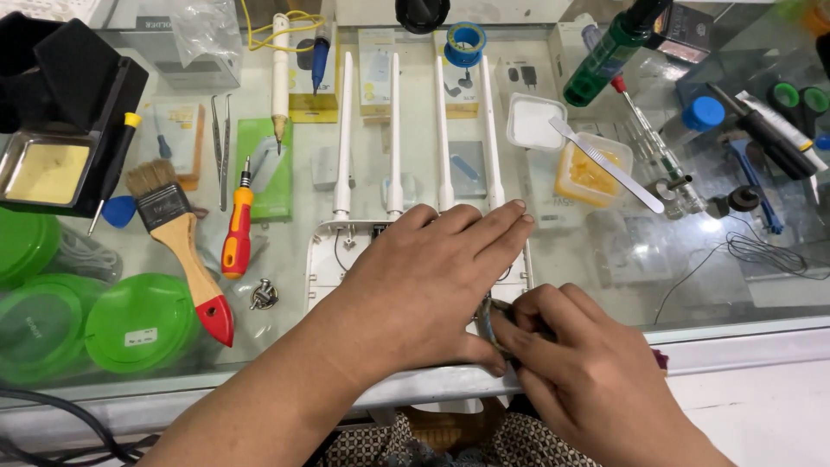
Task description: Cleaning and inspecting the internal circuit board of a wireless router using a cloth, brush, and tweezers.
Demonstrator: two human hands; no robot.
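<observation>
Right hand [588,363]: fingers curled, pinching a small dark part, identity unclear. Left hand [432,277]: flat, fingers together, pressing white plastic router [333,259], four slim antennas [393,130] upright.

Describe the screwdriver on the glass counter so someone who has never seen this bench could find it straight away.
Start at the white router with four upright antennas, under the left hand. Left of it, between the router and the wooden paintbrush, lies the screwdriver. Its red and yellow handle and thin metal tip pointing away from the person set it apart from the red-tipped brush.
</observation>
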